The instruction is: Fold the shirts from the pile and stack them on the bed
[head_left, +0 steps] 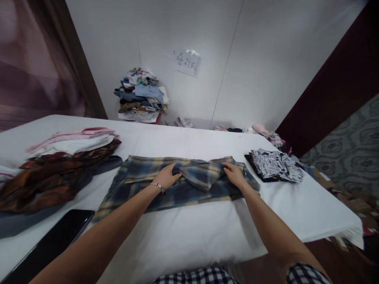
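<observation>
A blue, black and yellow plaid shirt [197, 174] lies sideways across the white table, partly folded over itself. Around its middle, my left hand [166, 177], with a bracelet at the wrist, pinches a fold of the cloth. My right hand [233, 173] has its fingers closed on the same shirt farther right, close to the upper edge. Between the two hands the fabric is bunched, and a loose flap hangs toward me. The fingertips are partly hidden in the cloth.
The white table [189, 142] also bears a loose heap of clothes [59, 169] at left, a black phone-like device [51, 244] near my left forearm, and a stack of folded clothes [274, 165] at right. Behind stands a tall clothes pile [143, 94]; a handwritten paper [188, 63] hangs on the wall.
</observation>
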### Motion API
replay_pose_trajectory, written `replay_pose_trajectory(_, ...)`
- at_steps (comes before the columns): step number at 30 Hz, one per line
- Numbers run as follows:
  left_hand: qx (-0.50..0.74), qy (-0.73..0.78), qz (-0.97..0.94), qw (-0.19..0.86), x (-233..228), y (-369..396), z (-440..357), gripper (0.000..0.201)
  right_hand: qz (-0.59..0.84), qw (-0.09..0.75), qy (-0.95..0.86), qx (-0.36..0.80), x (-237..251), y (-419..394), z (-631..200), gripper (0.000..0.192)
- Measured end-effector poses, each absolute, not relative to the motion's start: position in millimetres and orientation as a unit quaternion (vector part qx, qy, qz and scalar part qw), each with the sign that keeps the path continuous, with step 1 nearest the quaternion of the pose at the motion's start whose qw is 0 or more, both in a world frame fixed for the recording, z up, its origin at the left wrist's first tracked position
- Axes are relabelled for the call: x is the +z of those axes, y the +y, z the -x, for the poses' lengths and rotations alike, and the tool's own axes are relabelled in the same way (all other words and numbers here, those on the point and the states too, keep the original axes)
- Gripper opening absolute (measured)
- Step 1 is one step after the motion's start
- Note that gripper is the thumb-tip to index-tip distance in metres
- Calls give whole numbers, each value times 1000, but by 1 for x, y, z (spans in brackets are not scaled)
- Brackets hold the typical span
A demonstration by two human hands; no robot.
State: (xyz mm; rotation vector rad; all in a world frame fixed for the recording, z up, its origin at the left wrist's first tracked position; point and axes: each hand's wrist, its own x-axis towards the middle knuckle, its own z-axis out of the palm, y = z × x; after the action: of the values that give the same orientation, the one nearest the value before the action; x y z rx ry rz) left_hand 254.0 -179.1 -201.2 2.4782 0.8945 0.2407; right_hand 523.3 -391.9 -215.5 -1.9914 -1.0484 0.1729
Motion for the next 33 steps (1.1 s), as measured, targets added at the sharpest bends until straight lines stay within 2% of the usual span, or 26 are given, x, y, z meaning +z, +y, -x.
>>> replay_pose_trajectory(3,51,294,-936,186,-202,-186,-259,28,813,349,-464,41,-227,-393,-534,46)
replay_pose_trajectory(5,48,288,-941,170,-196,-195,-257,21,816,302,-492,31,-230,-388,-539,55)
replay_pose_trajectory(8,112,264,-948,141,-174,-209,-250,27,830,245,-500,26,-231,-381,-544,55)
replay_pose_trajectory(13,273,103,-956,-44,-116,-204,-236,47,840,220,-494,25,-230,-382,-548,44)
replay_pose_trajectory(15,278,46,-955,-98,-108,-187,-229,49,841,206,-499,27,-230,-386,-547,43)
replay_pose_trajectory(17,231,32,-965,-118,-119,-167,-219,48,840,202,-502,31,-230,-389,-545,44)
replay_pose_trajectory(19,145,61,-983,-94,-143,-149,-205,45,841,206,-499,30,-231,-392,-543,47)
replay_pose_trajectory(22,48,151,-987,10,-180,-132,-183,42,848,200,-491,23,-231,-394,-544,49)
replay_pose_trajectory(27,110,337,-928,117,-187,-116,-183,40,867,144,-477,28,-224,-391,-552,44)
replay_pose_trajectory(29,132,371,-911,121,-183,-106,-197,43,876,120,-466,29,-222,-390,-555,42)
replay_pose_trajectory(33,93,427,-894,100,-191,-87,-227,52,886,86,-454,20,-220,-394,-558,40)
